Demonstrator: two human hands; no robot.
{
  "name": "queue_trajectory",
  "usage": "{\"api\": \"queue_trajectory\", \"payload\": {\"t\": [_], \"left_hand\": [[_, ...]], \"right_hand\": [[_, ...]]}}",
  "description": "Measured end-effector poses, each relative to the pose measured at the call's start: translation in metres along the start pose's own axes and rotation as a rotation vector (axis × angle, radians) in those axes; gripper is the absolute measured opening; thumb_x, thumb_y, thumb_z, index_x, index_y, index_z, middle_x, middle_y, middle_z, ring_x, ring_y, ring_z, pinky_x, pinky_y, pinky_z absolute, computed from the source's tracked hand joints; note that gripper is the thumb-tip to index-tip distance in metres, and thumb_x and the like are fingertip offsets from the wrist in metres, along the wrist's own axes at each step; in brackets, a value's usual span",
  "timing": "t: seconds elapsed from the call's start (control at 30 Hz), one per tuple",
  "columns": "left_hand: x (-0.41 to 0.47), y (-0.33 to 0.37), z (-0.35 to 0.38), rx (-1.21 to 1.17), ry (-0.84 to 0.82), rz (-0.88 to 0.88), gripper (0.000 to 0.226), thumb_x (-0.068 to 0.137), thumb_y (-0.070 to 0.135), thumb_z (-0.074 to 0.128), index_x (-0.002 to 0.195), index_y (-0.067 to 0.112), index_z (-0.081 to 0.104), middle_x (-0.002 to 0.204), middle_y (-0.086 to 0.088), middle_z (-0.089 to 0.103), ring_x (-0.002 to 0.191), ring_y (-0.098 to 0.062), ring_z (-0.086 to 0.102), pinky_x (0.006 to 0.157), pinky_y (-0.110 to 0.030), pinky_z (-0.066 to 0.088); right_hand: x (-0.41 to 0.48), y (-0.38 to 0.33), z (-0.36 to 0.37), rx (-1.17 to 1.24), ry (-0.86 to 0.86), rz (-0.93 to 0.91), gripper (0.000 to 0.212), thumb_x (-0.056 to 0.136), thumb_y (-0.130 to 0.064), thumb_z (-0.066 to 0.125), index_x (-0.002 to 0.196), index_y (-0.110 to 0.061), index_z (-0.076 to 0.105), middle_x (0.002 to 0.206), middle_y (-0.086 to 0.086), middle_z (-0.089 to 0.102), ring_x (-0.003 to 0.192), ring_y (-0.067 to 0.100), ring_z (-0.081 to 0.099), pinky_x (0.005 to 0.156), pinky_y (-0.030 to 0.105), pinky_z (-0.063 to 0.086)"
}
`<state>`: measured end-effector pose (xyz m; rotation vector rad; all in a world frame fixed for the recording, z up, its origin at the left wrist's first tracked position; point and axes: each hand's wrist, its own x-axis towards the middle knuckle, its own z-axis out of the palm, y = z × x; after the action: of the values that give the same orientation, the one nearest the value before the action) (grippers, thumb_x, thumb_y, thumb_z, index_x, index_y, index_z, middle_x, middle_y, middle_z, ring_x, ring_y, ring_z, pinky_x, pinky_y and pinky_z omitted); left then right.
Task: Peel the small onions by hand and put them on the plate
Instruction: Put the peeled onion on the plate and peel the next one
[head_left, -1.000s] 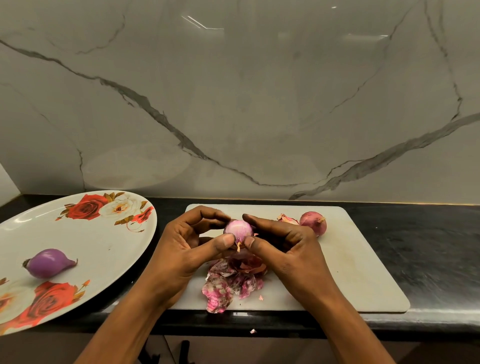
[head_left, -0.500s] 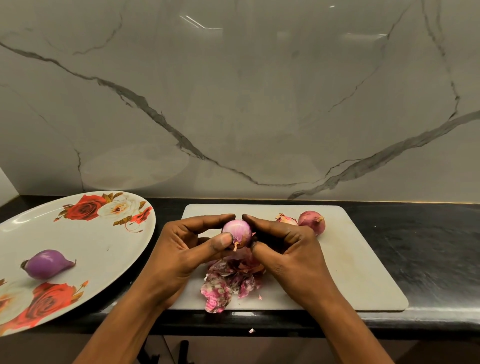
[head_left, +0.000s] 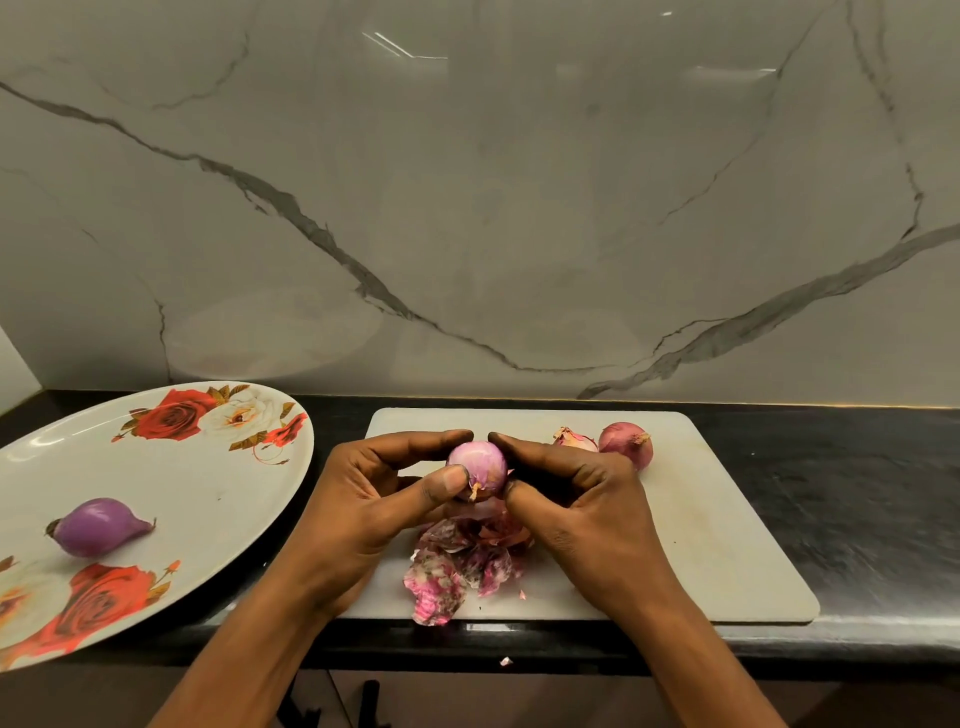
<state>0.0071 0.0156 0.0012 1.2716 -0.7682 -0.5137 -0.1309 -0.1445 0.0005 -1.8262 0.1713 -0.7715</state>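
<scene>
One floral plate (head_left: 171, 483) stands on the bench (head_left: 857, 499), at 9 o'clock from the board, and carries one peeled onion (head_left: 96, 526). Two hands, the left hand (head_left: 363, 514) and the right hand (head_left: 587, 519), pinch between thumbs and forefingers one partly peeled onion (head_left: 478, 465) above one white cutting board (head_left: 727, 530). One heap of skins (head_left: 457, 566) lies at 6 o'clock below it. One unpeeled onion (head_left: 623, 441) rests at the board's 1 o'clock, just beside one pale piece (head_left: 575, 441), onion or skin unclear.

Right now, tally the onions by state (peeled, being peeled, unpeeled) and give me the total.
Peeled onion, on the plate: 1
Onion being peeled, gripped by left hand and right hand: 1
Unpeeled onion, on the cutting board: 1
Total: 3. The pale piece beside it is partly hidden, uncounted.
</scene>
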Motion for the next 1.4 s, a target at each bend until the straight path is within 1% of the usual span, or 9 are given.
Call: {"api": "queue_trajectory", "payload": {"t": [0.2,0.37,0.5,0.63,0.87,1.0,1.07,1.2,1.4], "left_hand": [[0.0016,-0.0028,-0.0026,0.018,0.026,-0.003,0.040,0.081,0.008,0.078,0.122,0.011,0.075,0.122,-0.006,0.076,0.114,-0.028,0.074,0.087,-0.039,0.065],[0.0015,-0.0036,-0.0037,0.016,0.026,-0.007,0.040,0.081,0.008,0.080,0.120,0.010,0.075,0.124,-0.010,0.074,0.113,-0.032,0.074,0.093,-0.048,0.063],[0.0006,-0.0018,-0.0026,0.017,0.015,-0.014,0.040,0.081,0.005,0.078,0.120,0.008,0.075,0.122,-0.009,0.076,0.109,-0.030,0.076,0.088,-0.042,0.064],[-0.0005,-0.0012,-0.0015,0.011,0.008,-0.008,0.040,0.081,0.002,0.076,0.121,0.005,0.074,0.117,-0.009,0.079,0.103,-0.028,0.078,0.081,-0.033,0.064],[0.0004,-0.0008,-0.0015,-0.023,0.012,-0.019,0.041,0.081,0.005,0.074,0.121,0.006,0.075,0.116,-0.010,0.079,0.106,-0.030,0.077,0.079,-0.033,0.065],[0.0008,-0.0007,-0.0008,-0.007,0.016,-0.014,0.041,0.083,0.007,0.073,0.124,0.007,0.074,0.117,-0.009,0.079,0.106,-0.029,0.077,0.081,-0.033,0.065],[0.0010,-0.0009,-0.0008,-0.001,0.019,-0.012,0.040,0.084,0.008,0.073,0.124,0.008,0.074,0.118,-0.008,0.079,0.106,-0.028,0.077,0.081,-0.033,0.065],[0.0014,-0.0012,-0.0006,0.006,0.031,-0.010,0.040,0.084,0.009,0.074,0.124,0.009,0.075,0.118,-0.007,0.079,0.107,-0.028,0.077,0.081,-0.033,0.065],[0.0020,-0.0010,0.0005,0.019,0.047,-0.007,0.039,0.083,0.008,0.075,0.122,0.009,0.075,0.115,-0.008,0.080,0.104,-0.029,0.078,0.082,-0.036,0.065]], "right_hand": [[0.0003,0.0030,-0.0008,0.028,0.013,0.030,0.042,0.095,-0.002,0.071,0.125,-0.031,0.076,0.115,-0.017,0.079,0.112,0.001,0.072,0.094,0.020,0.058],[0.0002,0.0026,-0.0006,0.054,0.007,0.044,0.030,0.091,-0.019,0.081,0.120,-0.027,0.079,0.110,-0.014,0.080,0.107,0.004,0.075,0.091,0.024,0.061],[-0.0002,0.0029,-0.0005,0.019,0.009,0.020,0.030,0.088,-0.020,0.083,0.118,-0.025,0.080,0.108,-0.015,0.081,0.105,0.005,0.076,0.090,0.025,0.062],[-0.0022,0.0000,-0.0010,-0.008,0.010,-0.018,0.028,0.089,-0.019,0.082,0.112,-0.034,0.078,0.102,-0.021,0.080,0.096,0.001,0.077,0.082,0.018,0.061],[-0.0011,0.0003,-0.0011,-0.046,0.062,-0.009,0.029,0.093,-0.013,0.076,0.104,-0.039,0.080,0.096,-0.018,0.081,0.090,0.006,0.079,0.081,0.030,0.066],[-0.0027,-0.0023,0.0006,0.002,0.054,-0.008,0.017,0.089,-0.032,0.077,0.105,-0.038,0.080,0.097,-0.017,0.081,0.091,0.006,0.079,0.080,0.028,0.065],[-0.0037,-0.0038,0.0015,-0.005,0.049,-0.015,0.029,0.083,-0.040,0.079,0.112,-0.033,0.079,0.101,-0.018,0.081,0.095,0.004,0.078,0.082,0.024,0.064],[-0.0037,-0.0016,0.0019,0.029,0.058,-0.020,0.040,0.082,-0.032,0.083,0.122,-0.027,0.075,0.109,-0.014,0.080,0.102,0.003,0.077,0.085,0.022,0.062],[-0.0038,-0.0017,0.0023,-0.129,0.077,-0.112,0.020,0.091,-0.020,0.081,0.110,-0.023,0.082,0.100,-0.016,0.080,0.096,0.004,0.077,0.082,0.021,0.062]]}}
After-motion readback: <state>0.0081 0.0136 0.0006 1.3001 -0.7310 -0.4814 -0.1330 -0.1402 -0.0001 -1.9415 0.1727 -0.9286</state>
